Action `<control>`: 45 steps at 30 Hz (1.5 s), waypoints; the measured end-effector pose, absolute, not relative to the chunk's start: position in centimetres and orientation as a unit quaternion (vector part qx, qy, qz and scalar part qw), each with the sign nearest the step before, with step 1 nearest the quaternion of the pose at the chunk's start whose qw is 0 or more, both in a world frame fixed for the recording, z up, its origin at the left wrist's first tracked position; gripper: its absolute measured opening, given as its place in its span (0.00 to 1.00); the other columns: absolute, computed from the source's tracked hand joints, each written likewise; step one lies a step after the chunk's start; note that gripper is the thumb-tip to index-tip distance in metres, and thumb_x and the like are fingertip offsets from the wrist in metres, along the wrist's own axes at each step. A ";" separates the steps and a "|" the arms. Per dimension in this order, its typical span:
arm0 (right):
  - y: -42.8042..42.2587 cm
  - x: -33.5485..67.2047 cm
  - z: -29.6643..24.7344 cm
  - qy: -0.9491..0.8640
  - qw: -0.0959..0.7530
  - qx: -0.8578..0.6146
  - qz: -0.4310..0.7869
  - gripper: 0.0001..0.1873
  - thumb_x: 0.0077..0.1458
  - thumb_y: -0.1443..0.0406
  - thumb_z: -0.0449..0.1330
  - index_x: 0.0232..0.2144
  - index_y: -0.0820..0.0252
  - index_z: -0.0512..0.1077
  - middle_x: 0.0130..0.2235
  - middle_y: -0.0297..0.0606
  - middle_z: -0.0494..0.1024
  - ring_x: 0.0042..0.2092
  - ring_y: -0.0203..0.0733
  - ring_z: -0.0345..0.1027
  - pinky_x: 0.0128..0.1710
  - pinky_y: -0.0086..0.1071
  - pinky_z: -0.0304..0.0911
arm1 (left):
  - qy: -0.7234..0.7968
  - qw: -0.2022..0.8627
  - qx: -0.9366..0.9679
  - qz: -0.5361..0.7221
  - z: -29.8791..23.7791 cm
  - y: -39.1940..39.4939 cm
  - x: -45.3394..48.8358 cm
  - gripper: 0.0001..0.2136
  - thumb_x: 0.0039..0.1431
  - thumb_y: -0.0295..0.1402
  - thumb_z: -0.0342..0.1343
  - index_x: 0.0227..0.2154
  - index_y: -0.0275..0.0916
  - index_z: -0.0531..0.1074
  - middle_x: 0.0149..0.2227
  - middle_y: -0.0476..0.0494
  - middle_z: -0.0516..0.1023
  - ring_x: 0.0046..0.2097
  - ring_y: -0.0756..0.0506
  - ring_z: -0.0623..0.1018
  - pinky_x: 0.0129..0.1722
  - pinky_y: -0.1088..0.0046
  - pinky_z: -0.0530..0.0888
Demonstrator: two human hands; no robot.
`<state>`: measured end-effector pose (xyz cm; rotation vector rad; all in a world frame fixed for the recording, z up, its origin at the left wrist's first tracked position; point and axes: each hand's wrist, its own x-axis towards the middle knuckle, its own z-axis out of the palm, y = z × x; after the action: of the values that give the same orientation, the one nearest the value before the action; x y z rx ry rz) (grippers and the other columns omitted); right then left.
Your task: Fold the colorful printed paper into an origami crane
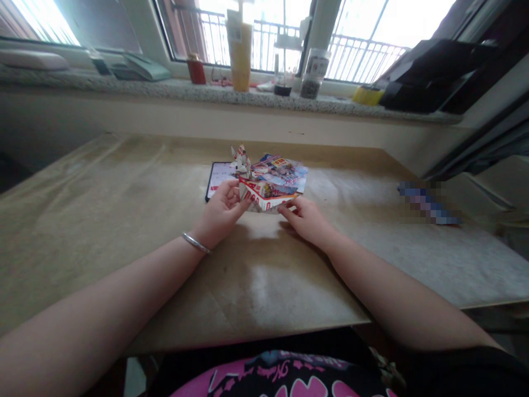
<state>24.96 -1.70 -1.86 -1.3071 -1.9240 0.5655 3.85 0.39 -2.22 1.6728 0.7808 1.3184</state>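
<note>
A folded sheet of printed paper (268, 197), white, red and multicoloured, is held up between both hands just above the table. My left hand (225, 207) pinches its left end between thumb and fingers. At the lower right edge, my right hand (303, 216) grips it the same way. Behind the left hand lies a phone (215, 175) with a lit screen, partly covered. A small folded paper figure (242, 161) stands by the phone's right side. Colourful printed sheets (283, 170) lie in a pile just beyond the held paper.
The table (124, 220) has a shiny tan cover. A blurred blue object (427, 205) lies at its right. Along the windowsill (165, 88) stand a red jar (196, 69), a yellow bottle (241, 55), a clear container (314, 74) and a black bag (425, 77).
</note>
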 end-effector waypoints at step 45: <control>-0.6 25.3 -3.1 -0.672 0.419 -0.470 0.390 0.11 0.50 0.57 0.58 0.30 0.59 0.69 0.27 0.31 0.72 0.28 0.34 0.64 0.28 0.28 0.59 | 0.298 0.278 0.876 0.260 -1.4 -1.2 3.0 0.11 0.57 0.36 0.52 0.42 0.38 0.68 0.37 0.46 0.74 0.37 0.50 0.74 0.36 0.76 0.71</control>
<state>25.35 -0.60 -3.08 -1.1780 -1.6858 0.9790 3.02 -1.16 -1.39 2.3502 0.7985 0.6978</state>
